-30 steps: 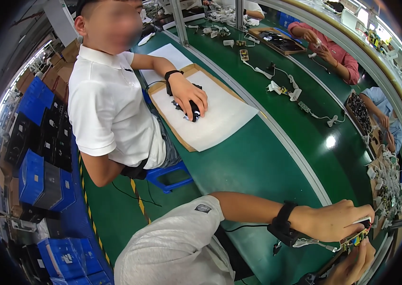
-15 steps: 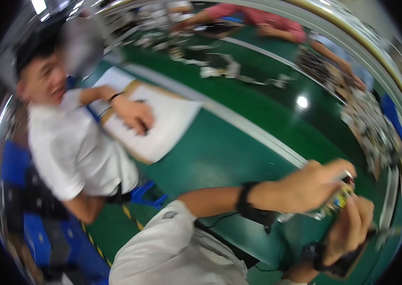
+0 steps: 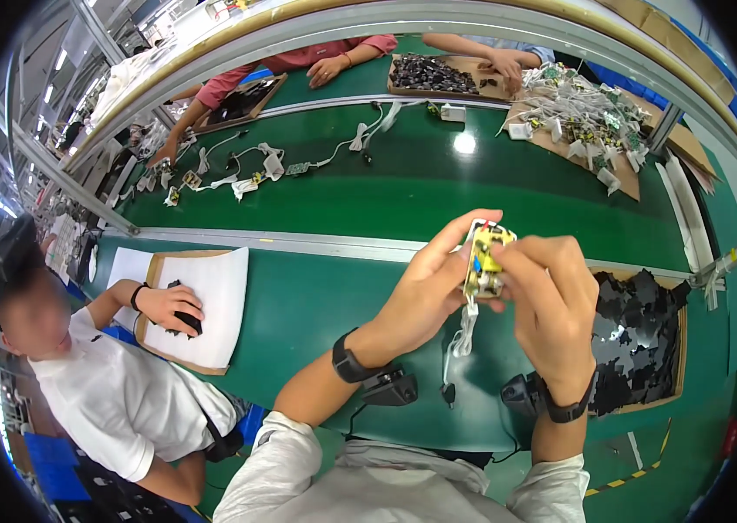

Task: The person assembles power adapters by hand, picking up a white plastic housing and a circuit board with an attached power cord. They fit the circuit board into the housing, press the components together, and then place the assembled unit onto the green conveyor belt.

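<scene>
Bright, even overhead light fills the scene. A glare spot shines on the green belt (image 3: pixel 438 187). The picture is sharp at the centre; straight rails bend toward the black fisheye rim. Shadows are soft and faint.

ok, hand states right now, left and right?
Left hand: closed on the small yellow circuit board.
Right hand: closed on the same board.
</scene>
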Demonstrator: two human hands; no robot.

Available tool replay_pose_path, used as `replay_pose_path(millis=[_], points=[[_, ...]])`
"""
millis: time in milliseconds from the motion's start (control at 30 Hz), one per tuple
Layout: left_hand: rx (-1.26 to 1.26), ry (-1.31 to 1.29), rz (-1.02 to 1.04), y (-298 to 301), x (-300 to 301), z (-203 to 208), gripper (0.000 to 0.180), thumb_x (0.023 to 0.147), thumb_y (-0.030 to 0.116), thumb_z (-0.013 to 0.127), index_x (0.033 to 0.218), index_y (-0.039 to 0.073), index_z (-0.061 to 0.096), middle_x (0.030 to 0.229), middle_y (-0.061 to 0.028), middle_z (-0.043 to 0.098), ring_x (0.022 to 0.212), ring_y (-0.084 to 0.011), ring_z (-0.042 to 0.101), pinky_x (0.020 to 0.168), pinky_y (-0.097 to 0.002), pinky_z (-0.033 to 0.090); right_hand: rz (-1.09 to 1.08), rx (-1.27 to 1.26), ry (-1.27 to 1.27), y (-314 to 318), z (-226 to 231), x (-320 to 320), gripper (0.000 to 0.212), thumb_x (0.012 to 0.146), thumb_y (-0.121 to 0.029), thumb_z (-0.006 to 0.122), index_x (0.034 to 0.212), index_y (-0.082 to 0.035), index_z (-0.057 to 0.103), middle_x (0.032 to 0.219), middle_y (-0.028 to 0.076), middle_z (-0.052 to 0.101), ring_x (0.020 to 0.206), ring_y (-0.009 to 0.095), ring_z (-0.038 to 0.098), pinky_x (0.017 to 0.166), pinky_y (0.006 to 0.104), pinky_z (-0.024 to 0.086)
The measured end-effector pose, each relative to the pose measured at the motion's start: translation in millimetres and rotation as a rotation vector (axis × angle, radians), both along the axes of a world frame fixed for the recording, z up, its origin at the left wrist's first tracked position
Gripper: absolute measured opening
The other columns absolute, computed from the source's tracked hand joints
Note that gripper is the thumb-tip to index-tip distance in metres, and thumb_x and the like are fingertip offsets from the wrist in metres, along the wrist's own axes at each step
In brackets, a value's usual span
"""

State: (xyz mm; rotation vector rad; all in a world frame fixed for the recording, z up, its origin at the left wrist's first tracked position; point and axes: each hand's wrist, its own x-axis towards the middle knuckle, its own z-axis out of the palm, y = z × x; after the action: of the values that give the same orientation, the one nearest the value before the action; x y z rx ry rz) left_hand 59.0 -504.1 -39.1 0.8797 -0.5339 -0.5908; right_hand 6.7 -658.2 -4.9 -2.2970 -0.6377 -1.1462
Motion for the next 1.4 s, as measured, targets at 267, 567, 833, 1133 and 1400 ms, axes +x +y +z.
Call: replay_pose_path(millis=[267, 567, 833, 1133, 1400], points=[[-0.034, 0.066, 0.070, -14.3, 1.7, -0.6, 0.048, 0.102, 0.034, 0.034, 0.142, 0.007, 0.029, 0.130, -0.0088, 0.046, 0.114, -0.0190, 0.051, 0.093, -0.0388, 0.046, -0.091, -0.045, -0.032, -2.7, -13.7, 13.8, 0.034, 0.065, 0.011, 0.065, 0.097, -0.003, 0.064, 0.089, 0.008, 0.059, 0.077, 0.025, 0.058, 0.060, 0.0340, 0.048], [-0.073, 0.076, 0.124, -15.1, 0.5, -2.4, 0.045, 0.103, 0.034, 0.034, 0.138, 0.005, 0.036, 0.122, -0.0078, 0.051, 0.110, -0.0159, 0.051, 0.095, -0.0323, 0.042, -0.133, -0.132, -0.050, 4.9, -14.6, 10.7, 0.035, 0.064, 0.010, 0.065, 0.097, -0.002, 0.065, 0.087, 0.009, 0.058, 0.077, 0.025, 0.057, 0.061, 0.0343, 0.048], [0.029, -0.021, 0.219, -14.5, 4.7, -3.0, 0.040, 0.102, 0.032, 0.037, 0.130, 0.004, 0.043, 0.116, -0.0086, 0.054, 0.106, -0.0145, 0.053, 0.092, -0.0302, 0.043, -0.127, -0.183, -0.074, 7.1, -21.2, 16.1, 0.029, 0.067, 0.002, 0.067, 0.095, -0.002, 0.066, 0.087, 0.007, 0.056, 0.073, 0.023, 0.056, 0.062, 0.0335, 0.044], [0.030, -0.319, 0.222, -10.5, 6.7, -4.4, 0.037, 0.102, 0.032, 0.037, 0.125, 0.005, 0.048, 0.114, -0.0061, 0.055, 0.096, -0.0110, 0.056, 0.084, -0.0268, 0.047, 0.165, 0.325, 0.058, -8.4, -12.5, 7.8, 0.047, 0.075, 0.013, 0.062, 0.119, -0.002, 0.053, 0.083, 0.008, 0.055, 0.073, 0.019, 0.056, 0.065, 0.0304, 0.046], [0.075, -0.452, 0.185, -15.0, -2.1, -6.0, 0.035, 0.102, 0.031, 0.038, 0.123, 0.004, 0.049, 0.114, -0.0069, 0.053, 0.093, -0.0121, 0.056, 0.082, -0.0280, 0.047, 0.307, 0.482, 0.194, -15.0, -15.5, 2.8, 0.058, 0.081, 0.014, 0.056, 0.133, -0.002, 0.037, 0.088, 0.008, 0.053, 0.075, 0.016, 0.054, 0.072, 0.0296, 0.046]])
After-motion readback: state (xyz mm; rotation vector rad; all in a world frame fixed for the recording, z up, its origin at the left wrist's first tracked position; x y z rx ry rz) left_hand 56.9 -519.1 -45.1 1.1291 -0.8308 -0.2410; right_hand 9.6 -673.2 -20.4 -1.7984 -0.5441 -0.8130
